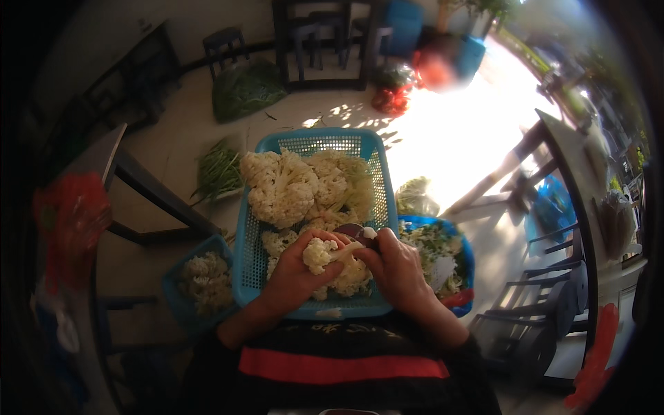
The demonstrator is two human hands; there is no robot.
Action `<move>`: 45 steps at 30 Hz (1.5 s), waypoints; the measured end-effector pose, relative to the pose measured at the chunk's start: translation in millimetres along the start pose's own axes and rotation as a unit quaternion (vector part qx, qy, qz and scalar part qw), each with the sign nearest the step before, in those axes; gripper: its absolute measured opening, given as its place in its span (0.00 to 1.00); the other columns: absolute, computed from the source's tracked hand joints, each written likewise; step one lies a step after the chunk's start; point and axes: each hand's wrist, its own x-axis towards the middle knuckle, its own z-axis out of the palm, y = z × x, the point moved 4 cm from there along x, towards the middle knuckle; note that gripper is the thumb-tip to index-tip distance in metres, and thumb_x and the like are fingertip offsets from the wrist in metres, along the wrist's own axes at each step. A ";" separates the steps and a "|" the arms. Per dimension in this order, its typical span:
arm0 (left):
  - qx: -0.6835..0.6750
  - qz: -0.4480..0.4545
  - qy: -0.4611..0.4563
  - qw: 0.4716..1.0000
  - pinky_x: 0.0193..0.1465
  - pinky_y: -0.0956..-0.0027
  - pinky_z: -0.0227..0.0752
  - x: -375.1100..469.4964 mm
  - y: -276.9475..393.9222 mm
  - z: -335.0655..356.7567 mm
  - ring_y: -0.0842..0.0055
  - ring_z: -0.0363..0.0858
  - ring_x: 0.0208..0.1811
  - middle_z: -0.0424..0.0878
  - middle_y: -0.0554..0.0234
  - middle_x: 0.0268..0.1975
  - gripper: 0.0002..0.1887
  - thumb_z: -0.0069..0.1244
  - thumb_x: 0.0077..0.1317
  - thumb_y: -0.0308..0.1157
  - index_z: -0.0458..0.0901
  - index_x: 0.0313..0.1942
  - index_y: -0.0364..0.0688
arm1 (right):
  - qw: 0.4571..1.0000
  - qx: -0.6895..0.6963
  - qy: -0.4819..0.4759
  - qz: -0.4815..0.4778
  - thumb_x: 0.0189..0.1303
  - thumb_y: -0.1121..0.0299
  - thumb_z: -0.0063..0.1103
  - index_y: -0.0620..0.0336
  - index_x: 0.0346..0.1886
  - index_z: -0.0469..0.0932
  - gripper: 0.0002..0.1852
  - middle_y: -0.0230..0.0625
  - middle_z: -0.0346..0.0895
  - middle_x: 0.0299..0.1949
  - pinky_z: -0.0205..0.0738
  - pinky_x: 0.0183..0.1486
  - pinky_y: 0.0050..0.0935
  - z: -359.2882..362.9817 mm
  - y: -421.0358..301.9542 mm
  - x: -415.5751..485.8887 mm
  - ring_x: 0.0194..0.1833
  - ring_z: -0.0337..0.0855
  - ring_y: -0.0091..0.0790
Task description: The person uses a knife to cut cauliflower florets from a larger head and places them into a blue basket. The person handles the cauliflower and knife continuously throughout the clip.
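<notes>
My left hand (301,275) holds a cauliflower floret (318,254) by its head, its pale stem pointing right. My right hand (399,267) grips a knife, whose dark blade (350,230) shows between the hands; its handle is hidden in the fingers. The right thumb touches the floret's stem, and a small white piece (369,233) lies at the blade. Both hands are above a blue perforated plastic basket (385,181). Large cauliflower heads (280,189) fill its far part, with more cauliflower (353,275) beneath the hands. One small piece (329,313) rests on the near rim.
A smaller blue basket (171,282) of florets stands at left, a blue-rimmed container (469,259) of trimmings at right. Green stalks (218,168) and a bag of greens (246,91) lie on the floor beyond. Tables flank both sides; stools (557,306) stand at right.
</notes>
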 end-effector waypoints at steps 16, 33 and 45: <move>-0.011 0.004 0.045 0.999 0.58 0.69 0.70 -4.9 -12.7 -2.5 0.73 0.77 0.53 0.77 0.56 0.51 0.15 0.46 0.64 0.19 0.68 0.51 0.36 | 0.980 -0.061 0.079 -0.174 0.52 0.64 0.72 0.57 0.24 0.68 0.17 0.35 0.72 0.20 0.69 0.19 0.33 13.8 -13.1 -16.6 0.20 0.77 0.37; 0.008 0.053 -0.005 0.999 0.61 0.68 0.69 -2.4 -31.7 -0.7 0.75 0.73 0.56 0.73 0.57 0.54 0.19 0.52 0.62 0.19 0.66 0.52 0.39 | 0.993 0.071 0.016 -0.087 0.49 0.75 0.68 0.64 0.27 0.77 0.07 0.39 0.77 0.26 0.72 0.24 0.29 8.0 -16.3 -7.3 0.23 0.80 0.32; -0.293 -0.085 -0.122 0.945 0.56 0.61 0.77 -3.9 -21.4 -8.6 0.65 0.74 0.60 0.68 0.46 0.64 0.20 0.51 0.60 0.19 0.69 0.54 0.34 | 0.982 0.182 0.047 -0.013 0.52 0.77 0.66 0.63 0.27 0.76 0.06 0.34 0.78 0.22 0.69 0.25 0.23 9.6 -10.7 -18.9 0.23 0.77 0.20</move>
